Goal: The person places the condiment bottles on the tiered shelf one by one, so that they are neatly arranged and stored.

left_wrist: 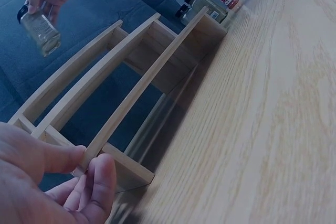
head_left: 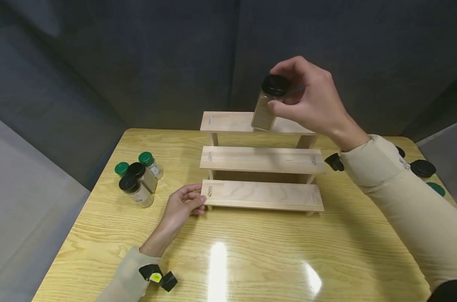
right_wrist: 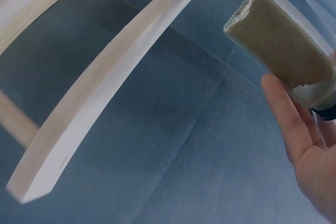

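Note:
My right hand [head_left: 311,96] grips a clear spice jar [head_left: 263,113] with a black lid, holding it above the top board of a three-tier wooden shelf [head_left: 262,195]. In the right wrist view the jar [right_wrist: 286,45] is largely filled with a tan powder and tilts, its base clear of the top board [right_wrist: 100,87]. At the lower left, my left hand [head_left: 183,203] pinches the left end of the bottom board between thumb and fingers. The left wrist view shows that thumb and fingertips [left_wrist: 102,171] at the board's corner.
Left of the shelf stand several jars with green and black lids, among them a black-lidded jar [head_left: 138,193]. More jars, one with a black lid [head_left: 422,167], stand at the right edge, partly behind my right sleeve [head_left: 398,197]. A dark curtain [head_left: 175,63] hangs behind the table [head_left: 251,256].

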Demonstrator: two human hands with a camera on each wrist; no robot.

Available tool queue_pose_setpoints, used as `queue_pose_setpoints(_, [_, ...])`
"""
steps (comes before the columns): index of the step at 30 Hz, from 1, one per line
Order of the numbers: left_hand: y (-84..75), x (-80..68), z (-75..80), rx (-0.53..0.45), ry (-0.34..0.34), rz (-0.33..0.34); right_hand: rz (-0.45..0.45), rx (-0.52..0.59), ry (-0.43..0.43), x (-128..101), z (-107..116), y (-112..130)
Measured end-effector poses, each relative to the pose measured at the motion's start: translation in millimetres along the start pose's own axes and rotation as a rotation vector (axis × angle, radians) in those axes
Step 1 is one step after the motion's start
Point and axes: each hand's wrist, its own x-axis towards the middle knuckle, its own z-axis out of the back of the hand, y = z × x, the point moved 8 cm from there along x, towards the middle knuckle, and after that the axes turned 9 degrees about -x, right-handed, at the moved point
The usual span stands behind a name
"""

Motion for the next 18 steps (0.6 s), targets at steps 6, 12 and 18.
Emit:
queue_pose_setpoints(6, [0.6,-1.0,-1.0,-0.006,0.004,-0.002,0.028,0.034,0.040,14.1,-14.6,4.0])
queue_pose_setpoints(12, [0.9,-1.9,-1.8,-0.002,0.002,-0.002,0.030,0.047,0.072,24.7,-25.4,3.5])
queue_pose_setpoints(18, [0.3,-2.8,-1.2,0.016,-0.012,-0.004,0.030,0.060,0.101,32.3,-38.1,1.3])
